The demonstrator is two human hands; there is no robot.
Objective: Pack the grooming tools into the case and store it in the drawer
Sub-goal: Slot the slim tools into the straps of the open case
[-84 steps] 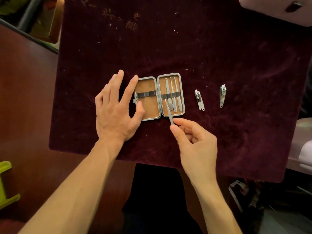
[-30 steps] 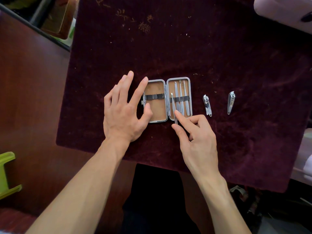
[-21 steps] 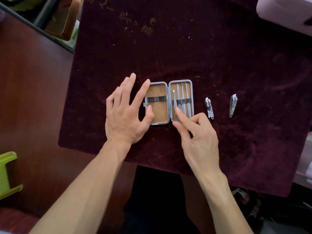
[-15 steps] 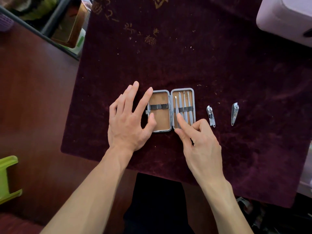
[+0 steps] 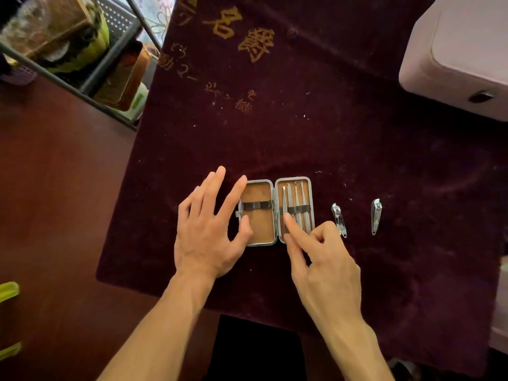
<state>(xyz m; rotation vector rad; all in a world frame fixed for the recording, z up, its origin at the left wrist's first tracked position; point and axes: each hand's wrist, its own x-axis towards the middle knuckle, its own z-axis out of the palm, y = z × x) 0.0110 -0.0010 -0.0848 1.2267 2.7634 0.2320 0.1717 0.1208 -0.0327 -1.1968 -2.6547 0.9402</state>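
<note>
- Case (image 5: 275, 211): small metal-framed case, lying open flat on the velvet cloth (image 5: 330, 138); two tan-lined halves side by side, each crossed by a dark elastic band.
- Left half of case (image 5: 258, 193): no tools under its band.
- Right half of case (image 5: 295, 193): four slim metal tools (image 5: 297, 196) stand side by side under the band, tips pointing away from the person.
- Left hand (image 5: 209, 232): spread open and flat, fingers extended, holding nothing; it lies against the left edge of the case, thumb tip resting on the left half's lining.
- Right hand (image 5: 324, 265): index finger stretched out, its tip pressing on the leftmost tool at the band; thumb at the near rim of the right half, the other fingers curled. Nothing is gripped.
- Small nail clipper (image 5: 339, 220): loose on the cloth just right of the case, beside the right hand's knuckles.
- Large nail clipper (image 5: 375, 216): loose on the cloth farther right, well apart from the case.
- Velvet cloth: dark maroon, gold characters at the far end, covering the reddish-brown tabletop (image 5: 55, 215).
- Pale box (image 5: 461, 50): on the far right corner of the cloth, with a dark recessed pull on its face.
</note>
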